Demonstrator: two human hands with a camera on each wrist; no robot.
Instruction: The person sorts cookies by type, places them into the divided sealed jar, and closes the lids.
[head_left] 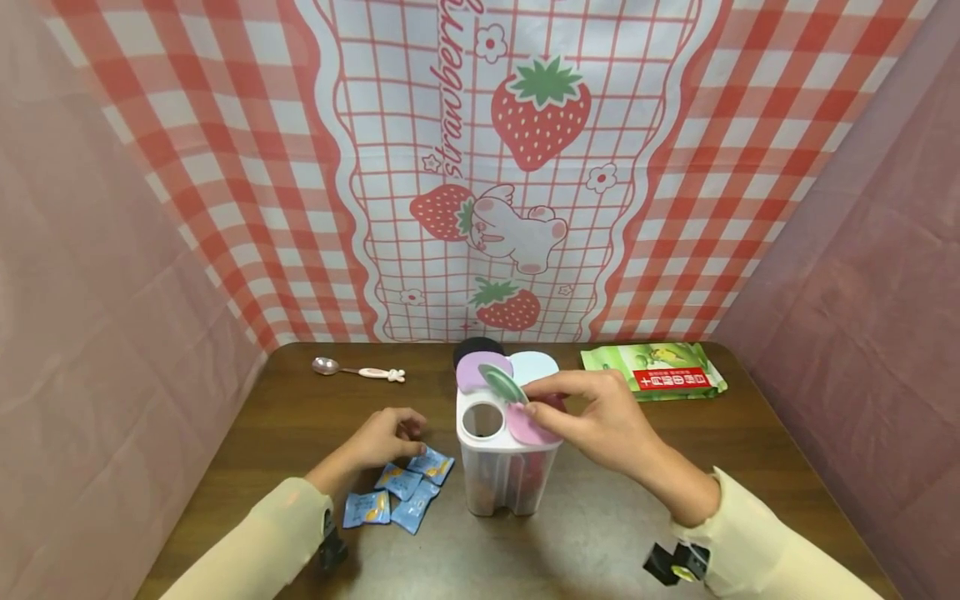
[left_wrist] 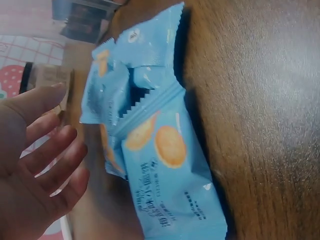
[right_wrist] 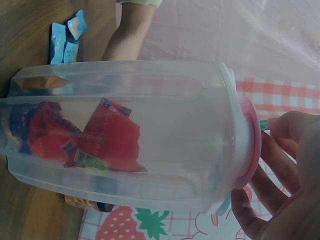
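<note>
A clear storage container [head_left: 498,483] with a white top stands in the middle of the table. Its top has a purple lid [head_left: 480,372], a pale blue lid [head_left: 534,367], a pink lid [head_left: 531,427] and one uncovered round opening [head_left: 482,421] at front left. My right hand [head_left: 607,417] pinches a green lid [head_left: 503,384], tilted up over the top. Red wrapped packets [right_wrist: 107,137] show inside through the wall. My left hand [head_left: 386,437] hovers beside several blue snack packets [head_left: 400,481], its fingers loosely bent around nothing in the left wrist view.
At the back left lies a spoon [head_left: 360,370] with a pale handle. A green package [head_left: 660,371] with a red label lies at the back right. Behind the container stands a jar with a black lid [head_left: 478,345]. A strawberry-print cloth [head_left: 465,267] hangs beyond the table's far edge.
</note>
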